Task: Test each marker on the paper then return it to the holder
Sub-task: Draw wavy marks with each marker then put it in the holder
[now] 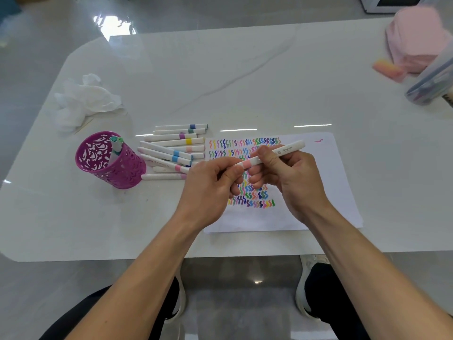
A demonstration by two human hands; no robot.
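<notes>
Both hands hold one white marker with a pale pink band (282,151) above the paper. My left hand (210,185) pinches its left, capped end. My right hand (291,173) grips the barrel, whose far end sticks out to the upper right. The white paper (318,192) lies under the hands, covered with rows of coloured squiggles. A purple cut-out holder (110,160) stands at the left with one or two markers in it. Between holder and paper lies a pile of several white markers (174,148) with coloured bands.
Crumpled white tissue (83,99) lies at the back left of the white table (220,69). At the far right are a pink cloth bundle (416,38), an orange-pink block (388,68) and a clear container of pens (431,79). My knees and shoes show below the table edge.
</notes>
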